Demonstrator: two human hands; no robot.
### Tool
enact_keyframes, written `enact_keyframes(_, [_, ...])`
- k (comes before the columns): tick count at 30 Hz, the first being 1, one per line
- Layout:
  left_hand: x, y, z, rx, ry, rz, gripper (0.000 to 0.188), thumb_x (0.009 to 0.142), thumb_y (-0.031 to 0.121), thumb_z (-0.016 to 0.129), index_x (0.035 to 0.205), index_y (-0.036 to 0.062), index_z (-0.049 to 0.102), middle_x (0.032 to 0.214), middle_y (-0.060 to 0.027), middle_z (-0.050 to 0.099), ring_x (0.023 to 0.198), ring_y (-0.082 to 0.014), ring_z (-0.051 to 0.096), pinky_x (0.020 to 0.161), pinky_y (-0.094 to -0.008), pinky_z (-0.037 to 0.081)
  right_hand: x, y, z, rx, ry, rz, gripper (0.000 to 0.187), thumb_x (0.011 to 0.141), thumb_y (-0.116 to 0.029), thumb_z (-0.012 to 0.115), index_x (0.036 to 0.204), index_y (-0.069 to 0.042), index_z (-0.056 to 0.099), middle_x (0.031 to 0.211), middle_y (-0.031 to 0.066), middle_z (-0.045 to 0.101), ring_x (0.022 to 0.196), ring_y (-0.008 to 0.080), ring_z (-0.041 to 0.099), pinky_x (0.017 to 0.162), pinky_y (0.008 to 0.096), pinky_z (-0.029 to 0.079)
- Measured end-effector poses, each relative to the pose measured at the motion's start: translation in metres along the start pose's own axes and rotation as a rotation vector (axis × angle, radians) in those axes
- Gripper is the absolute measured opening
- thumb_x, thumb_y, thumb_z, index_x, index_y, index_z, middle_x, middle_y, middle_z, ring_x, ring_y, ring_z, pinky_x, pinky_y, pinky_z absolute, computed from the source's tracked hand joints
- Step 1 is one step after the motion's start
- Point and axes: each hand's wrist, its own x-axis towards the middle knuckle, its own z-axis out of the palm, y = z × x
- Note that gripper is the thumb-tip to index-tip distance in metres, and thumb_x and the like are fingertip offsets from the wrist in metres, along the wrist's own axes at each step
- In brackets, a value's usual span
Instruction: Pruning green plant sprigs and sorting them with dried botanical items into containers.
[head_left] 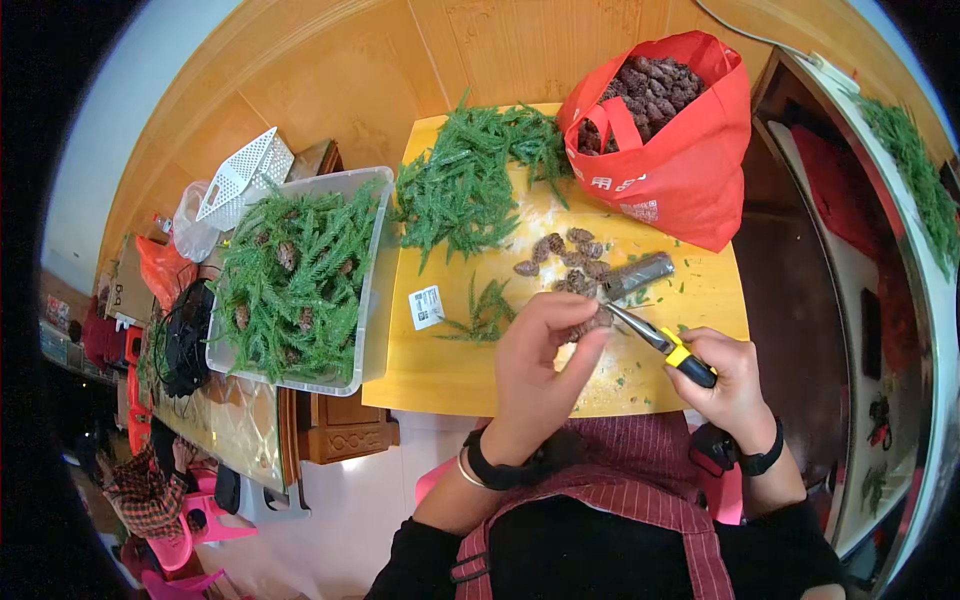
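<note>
My left hand [548,362] pinches a brown pine cone [592,324] above the near part of the yellow table [430,375]. In my right hand [728,378] are long-nose pliers [668,346] with yellow and black handles. Their metal tip meets the cone beside my left fingertips; whether the jaws grip anything there is too small to tell. Just beyond lie several loose pine cones [580,248] and a dark bundle [640,274] in clear wrapping. Left of my left hand rest a small green sprig [487,308] and a white printed label [425,308].
A red bag [690,170] full of pine cones stands at the back right, beside a heap of green sprigs [455,190]. At left, a clear plastic bin [372,290] holds greenery with cones. A white basket [240,175] sits behind it. Another person [150,490] sits far left.
</note>
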Motion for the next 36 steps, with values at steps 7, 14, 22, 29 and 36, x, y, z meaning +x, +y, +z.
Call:
enact_keyframes(7, [0.003, 0.002, 0.003, -0.434, 0.104, -0.098, 0.020, 0.084, 0.000, 0.052, 0.103, -0.0020, 0.046, 0.097, -0.0116, 0.052, 0.076, -0.0159, 0.057, 0.066, -0.0247, 0.047, 0.000, 0.003, -0.004, 0.031, -0.031, 0.035, 0.017, 0.062, -0.001, 0.066, 0.063, 0.004, 0.050, 0.071, 0.0162, 0.059, 0.057, 0.0254, 0.057, 0.050, 0.0281, 0.042])
enact_keyframes(14, [0.007, 0.000, 0.009, 0.489, 0.159, 0.483, 0.018, 0.084, -0.001, 0.052, 0.102, -0.0014, 0.048, 0.092, -0.0094, 0.055, 0.075, -0.0132, 0.057, 0.067, -0.0243, 0.047, -0.001, 0.002, -0.007, 0.032, -0.070, 0.120, 0.019, 0.062, -0.002, 0.067, 0.063, 0.004, 0.049, 0.070, 0.0165, 0.058, 0.056, 0.0248, 0.056, 0.050, 0.0285, 0.042])
enact_keyframes(22, [0.002, -0.001, 0.006, -0.158, 0.215, 0.054, 0.019, 0.085, -0.001, 0.051, 0.104, 0.0004, 0.048, 0.091, -0.0098, 0.057, 0.080, -0.0132, 0.057, 0.068, -0.0237, 0.046, -0.007, 0.013, -0.020, 0.257, -0.179, 0.112, 0.020, 0.067, -0.012, 0.065, 0.066, 0.000, 0.050, 0.082, 0.0129, 0.064, 0.090, 0.0265, 0.056, 0.074, 0.0323, 0.044])
enact_keyframes(29, [0.001, -0.012, -0.003, -0.457, 0.225, -0.264, 0.021, 0.084, 0.000, 0.052, 0.104, 0.0038, 0.048, 0.097, -0.0082, 0.059, 0.084, -0.0116, 0.055, 0.069, -0.0231, 0.044, -0.033, 0.062, -0.011, -0.232, -0.211, 0.191, 0.027, 0.065, -0.018, 0.071, 0.072, 0.002, 0.055, 0.084, 0.0185, 0.060, 0.089, 0.0353, 0.054, 0.079, 0.0403, 0.043])
enact_keyframes(36, [0.002, -0.025, 0.008, -0.381, 0.038, -0.238, 0.019, 0.080, 0.002, 0.060, 0.095, 0.0042, 0.050, 0.088, -0.0003, 0.056, 0.080, -0.0067, 0.051, 0.071, -0.0208, 0.043, -0.028, 0.064, -0.003, -0.424, -0.206, 0.146, 0.024, 0.063, -0.013, 0.071, 0.077, 0.002, 0.058, 0.091, 0.0180, 0.060, 0.096, 0.0325, 0.054, 0.083, 0.0374, 0.043])
